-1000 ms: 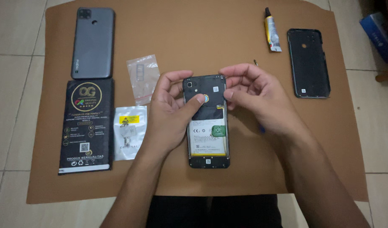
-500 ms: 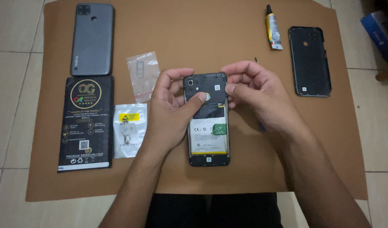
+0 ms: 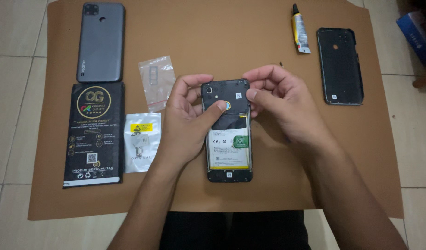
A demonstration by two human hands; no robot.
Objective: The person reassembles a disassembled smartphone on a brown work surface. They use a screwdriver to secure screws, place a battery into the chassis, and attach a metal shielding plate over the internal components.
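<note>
- The opened phone (image 3: 228, 139), lying back-up on the brown cardboard sheet (image 3: 222, 41), is pinched at its upper end by the left hand (image 3: 187, 122), thumb pressed on the black cover.
- Its top right edge is gripped by the right hand (image 3: 280, 104).
- A small clear bag (image 3: 156, 82) and a white sachet (image 3: 141, 148) are seen to the left.
- A black back cover (image 3: 339, 65) and glue tube (image 3: 299, 28) are seen to the right.

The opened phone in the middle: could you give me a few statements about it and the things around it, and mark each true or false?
1. Both hands touch the opened phone. True.
2. The left hand rests its thumb on the phone's upper part. True.
3. The glue tube lies left of the phone. False: it lies at the upper right.
4. The grey phone lies above the black packet. True.
5. The right hand holds the black back cover. False: the cover lies alone on the cardboard mat.
</note>
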